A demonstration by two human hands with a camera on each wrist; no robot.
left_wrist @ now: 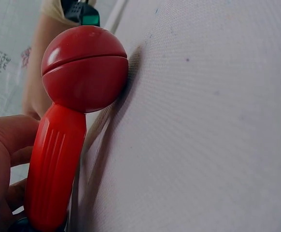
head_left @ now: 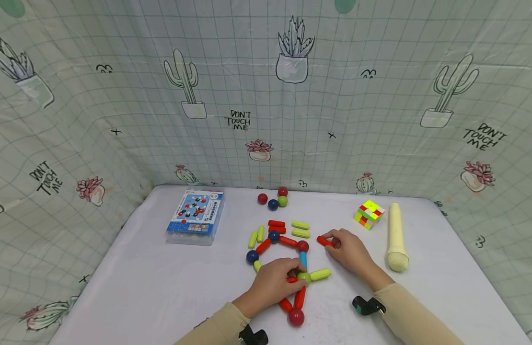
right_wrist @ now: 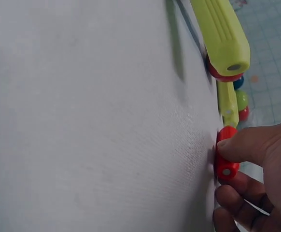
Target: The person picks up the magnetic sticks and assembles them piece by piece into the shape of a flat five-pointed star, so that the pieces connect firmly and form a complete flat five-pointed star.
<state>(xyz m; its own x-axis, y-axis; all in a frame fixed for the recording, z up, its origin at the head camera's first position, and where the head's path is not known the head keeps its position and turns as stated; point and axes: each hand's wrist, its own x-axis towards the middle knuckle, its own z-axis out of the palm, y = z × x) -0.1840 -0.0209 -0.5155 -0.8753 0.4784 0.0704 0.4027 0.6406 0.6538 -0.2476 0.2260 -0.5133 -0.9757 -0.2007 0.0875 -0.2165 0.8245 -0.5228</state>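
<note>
On the table lies a ring of magnetic sticks and balls, with blue balls (head_left: 252,257), a red ball (head_left: 302,246) and a blue stick (head_left: 303,260). At its near right, my left hand (head_left: 274,279) pinches a green ball (head_left: 305,277) between thumb and fingertips. A yellow-green stick (head_left: 320,274) juts right from that ball. Below, red sticks (head_left: 299,298) meet at another red ball (left_wrist: 85,70), large in the left wrist view. My right hand (head_left: 348,249) pinches a loose red stick (right_wrist: 227,153) between thumb and fingers, close over the table, right of the ring.
Loose red sticks (head_left: 276,224) and yellow-green sticks (head_left: 300,224) lie behind the ring. Several balls (head_left: 272,204) sit farther back. A boxed set (head_left: 195,216) stands at left. At right are a puzzle cube (head_left: 369,214) and a cream microphone-shaped object (head_left: 396,239).
</note>
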